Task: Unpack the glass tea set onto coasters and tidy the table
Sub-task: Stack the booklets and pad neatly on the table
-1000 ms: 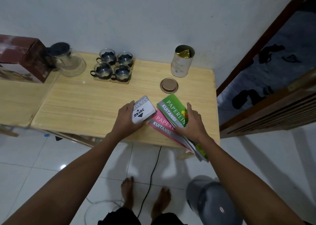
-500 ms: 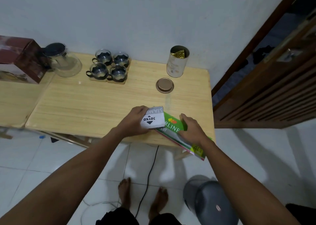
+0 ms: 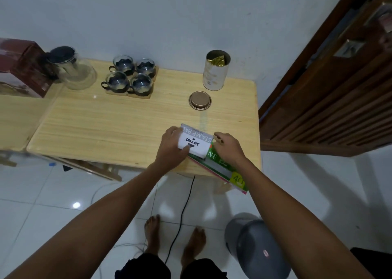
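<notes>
left hand [image 3: 172,149] grips the stamp pad box [image 3: 195,142] at the table's [image 3: 106,130] five o'clock edge, setting it on the receipt books [image 3: 220,168]; right hand [image 3: 229,149] presses those books, fingers flat, nothing clasped. light stiff card, best held by its short sides; the books look floppy and overhang the edge. cups [image 3: 130,77] sit on coasters at eleven o'clock. what lies beneath the books is hidden.
</notes>
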